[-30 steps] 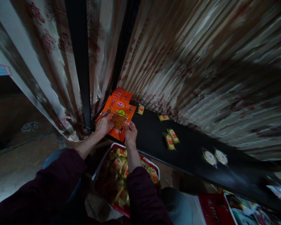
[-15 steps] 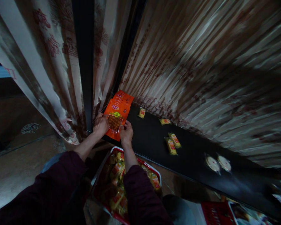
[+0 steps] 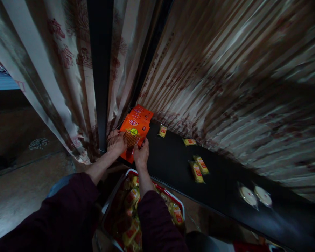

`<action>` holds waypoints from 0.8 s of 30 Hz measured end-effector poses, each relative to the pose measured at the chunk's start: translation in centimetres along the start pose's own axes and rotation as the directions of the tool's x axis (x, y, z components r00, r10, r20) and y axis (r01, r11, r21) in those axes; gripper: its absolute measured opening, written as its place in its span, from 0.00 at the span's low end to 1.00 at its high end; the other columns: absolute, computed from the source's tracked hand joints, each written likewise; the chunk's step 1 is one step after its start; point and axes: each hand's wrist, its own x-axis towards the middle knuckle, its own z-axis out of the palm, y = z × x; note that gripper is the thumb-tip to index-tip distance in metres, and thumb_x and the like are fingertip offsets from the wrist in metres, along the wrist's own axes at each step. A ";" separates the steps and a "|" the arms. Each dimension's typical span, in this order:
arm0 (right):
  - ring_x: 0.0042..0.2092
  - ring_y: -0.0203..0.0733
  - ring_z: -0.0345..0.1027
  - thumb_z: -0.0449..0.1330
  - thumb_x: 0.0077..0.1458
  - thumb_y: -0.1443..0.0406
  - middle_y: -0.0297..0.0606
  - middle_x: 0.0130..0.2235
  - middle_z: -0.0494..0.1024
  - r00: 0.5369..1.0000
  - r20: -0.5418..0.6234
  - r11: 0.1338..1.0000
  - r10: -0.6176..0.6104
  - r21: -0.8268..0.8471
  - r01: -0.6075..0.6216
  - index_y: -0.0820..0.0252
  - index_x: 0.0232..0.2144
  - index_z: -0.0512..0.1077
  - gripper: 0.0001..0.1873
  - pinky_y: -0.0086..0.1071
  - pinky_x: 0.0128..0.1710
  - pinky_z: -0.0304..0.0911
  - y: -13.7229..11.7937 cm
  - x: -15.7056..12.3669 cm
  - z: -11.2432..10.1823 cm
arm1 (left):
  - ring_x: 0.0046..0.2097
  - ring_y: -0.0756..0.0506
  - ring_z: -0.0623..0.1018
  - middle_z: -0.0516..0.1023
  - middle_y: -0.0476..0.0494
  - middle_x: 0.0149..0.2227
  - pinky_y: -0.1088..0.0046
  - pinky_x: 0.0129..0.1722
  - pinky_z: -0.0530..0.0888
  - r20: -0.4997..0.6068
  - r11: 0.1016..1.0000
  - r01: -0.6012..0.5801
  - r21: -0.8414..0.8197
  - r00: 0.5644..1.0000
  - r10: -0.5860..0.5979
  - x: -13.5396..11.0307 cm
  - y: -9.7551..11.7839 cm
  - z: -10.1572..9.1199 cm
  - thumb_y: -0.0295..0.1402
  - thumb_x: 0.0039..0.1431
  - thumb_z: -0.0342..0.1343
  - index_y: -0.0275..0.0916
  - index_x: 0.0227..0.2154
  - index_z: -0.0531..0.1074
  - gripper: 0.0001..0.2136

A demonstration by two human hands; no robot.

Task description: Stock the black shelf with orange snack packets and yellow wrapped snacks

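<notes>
A stack of orange snack packets (image 3: pixel 135 128) lies at the left end of a black shelf (image 3: pixel 220 182), pushed against the curtain. My left hand (image 3: pixel 116 142) presses on the left edge of the top packet, fingers curled over it. On the packet's lower right edge my right hand (image 3: pixel 142 154) is pinched. Both hands grip the same front packet, which has a clear window showing brown sticks.
Small yellow packets (image 3: pixel 198 168) and two round white wrapped items (image 3: pixel 255 196) lie along the shelf. A red-rimmed basket (image 3: pixel 173 196) full of snack packets sits below my arms. Striped curtains hang behind the shelf, with a black post (image 3: pixel 101 70) at the left.
The orange packets have been gathered into a tighter stack toward the shelf's left corner, and my hands have closed in on them. The view has shifted slightly.
</notes>
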 end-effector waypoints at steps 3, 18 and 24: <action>0.50 0.47 0.67 0.54 0.49 0.69 0.50 0.49 0.72 0.999 0.007 0.999 0.035 -0.025 -0.035 0.67 0.58 0.57 0.32 0.40 0.52 0.61 -0.7 -0.1 -0.2 | 0.52 0.37 0.67 0.67 0.36 0.54 0.59 0.51 0.66 0.007 1.000 -0.016 0.013 1.000 0.016 -0.1 0.1 0.1 0.34 0.56 0.48 0.36 0.49 0.70 0.18; 0.56 0.48 0.61 0.54 0.49 0.70 0.51 0.52 0.69 1.000 0.001 0.998 -0.022 -0.058 0.022 0.68 0.54 0.64 0.28 0.42 0.58 0.56 -1.3 0.0 -0.5 | 0.68 0.35 0.45 0.47 0.26 0.66 0.55 0.61 0.57 0.110 0.994 -0.095 -0.055 0.989 0.101 -0.7 0.4 1.7 0.33 0.62 0.41 0.27 0.61 0.53 0.26; 0.61 0.47 0.57 0.52 0.51 0.68 0.53 0.58 0.65 0.998 -0.012 0.998 -0.054 0.018 0.054 0.71 0.57 0.59 0.30 0.42 0.61 0.52 -0.3 0.1 0.3 | 0.68 0.37 0.43 0.46 0.28 0.67 0.53 0.63 0.52 0.111 0.993 -0.100 -0.055 0.988 0.105 -0.8 0.7 2.1 0.36 0.63 0.38 0.27 0.62 0.52 0.27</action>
